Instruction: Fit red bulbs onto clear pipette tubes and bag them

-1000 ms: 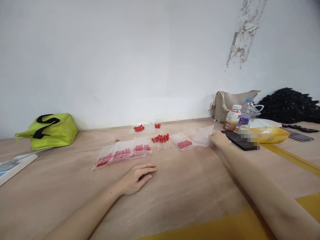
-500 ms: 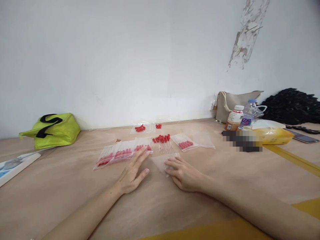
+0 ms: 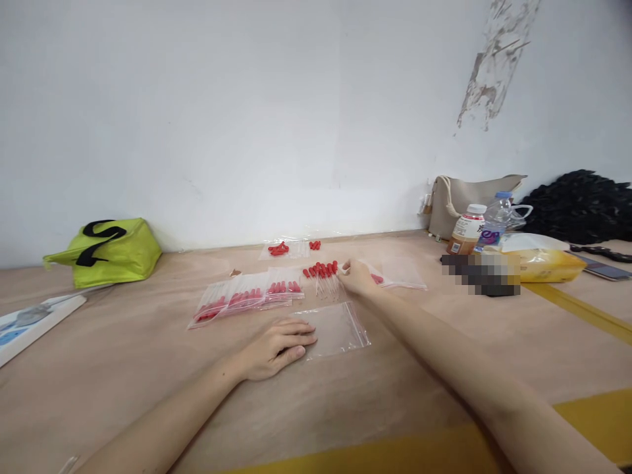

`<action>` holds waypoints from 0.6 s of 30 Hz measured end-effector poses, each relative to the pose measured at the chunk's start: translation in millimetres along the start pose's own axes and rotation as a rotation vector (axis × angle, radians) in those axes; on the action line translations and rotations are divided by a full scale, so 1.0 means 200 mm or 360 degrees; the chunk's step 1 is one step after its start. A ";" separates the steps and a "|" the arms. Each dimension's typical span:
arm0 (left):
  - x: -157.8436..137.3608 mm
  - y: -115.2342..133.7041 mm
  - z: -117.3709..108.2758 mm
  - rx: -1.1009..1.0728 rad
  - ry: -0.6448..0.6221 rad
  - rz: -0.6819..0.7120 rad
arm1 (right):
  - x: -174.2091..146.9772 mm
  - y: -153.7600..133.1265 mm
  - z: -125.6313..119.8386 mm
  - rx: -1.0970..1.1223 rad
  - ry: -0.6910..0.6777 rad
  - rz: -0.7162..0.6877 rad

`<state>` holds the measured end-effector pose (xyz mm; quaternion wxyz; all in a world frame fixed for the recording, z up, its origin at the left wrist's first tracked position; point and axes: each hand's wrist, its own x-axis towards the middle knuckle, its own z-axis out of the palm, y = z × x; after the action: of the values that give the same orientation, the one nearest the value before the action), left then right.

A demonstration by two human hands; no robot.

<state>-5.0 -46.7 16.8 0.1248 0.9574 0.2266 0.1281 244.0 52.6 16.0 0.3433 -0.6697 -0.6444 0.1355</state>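
Observation:
My left hand (image 3: 277, 349) lies flat with its fingers stretched out over the left edge of a clear zip bag (image 3: 338, 329), which is flat and holds nothing visible. Beyond the bag is a loose pile of glass-like droppers with red rubber bulbs (image 3: 323, 270), thin stems pointing toward me. My right hand (image 3: 358, 276) reaches to the right side of this pile. Its fingers are curled together beside the outermost dropper; what is between them, if anything, is hidden. Filled zip bags of red-bulbed droppers (image 3: 247, 296) overlap to the left of the pile.
Another dropper bag (image 3: 402, 273) is partly behind my right hand. Red bulbs (image 3: 279, 249) lie on a bag near the wall. A green pouch (image 3: 116, 253) stands left. Bottles (image 3: 467, 230), a tissue pack (image 3: 548, 260) and a phone (image 3: 602, 266) are on the right.
My right hand has left the zip bag and moved forward to the droppers. My left hand has come down flat on the bag's left edge. The bag now lies smoothed out.

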 end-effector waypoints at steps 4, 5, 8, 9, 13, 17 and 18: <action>0.00 0.00 -0.01 -0.0025 -0.0008 0.0032 | 0.09 -0.04 0.09 -0.0049 0.0031 0.0145; 0.00 0.00 -0.01 -0.0026 -0.0003 0.0035 | 0.10 -0.05 0.10 -0.0050 0.0019 0.0166; 0.00 -0.01 0.00 -0.0021 -0.0001 0.0035 | 0.13 -0.07 0.12 -0.0030 -0.0024 0.0194; 0.00 -0.01 0.00 -0.0021 0.0001 0.0037 | 0.13 -0.08 0.11 -0.0016 -0.0026 0.0194; 0.00 -0.01 0.00 -0.0021 -0.0003 0.0034 | 0.10 -0.06 -0.01 0.0070 0.0042 0.0119; 0.00 0.00 0.00 -0.0027 -0.0010 0.0016 | -0.06 0.08 -0.13 0.0416 0.0094 0.0043; 0.00 0.00 -0.01 -0.0029 -0.0012 0.0010 | -0.12 0.12 -0.15 0.0600 0.0129 0.0055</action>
<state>-4.8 -46.9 18.5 0.1338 0.9575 0.2219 0.1270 278.2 22.8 16.2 0.4860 -0.6095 -0.5816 0.2327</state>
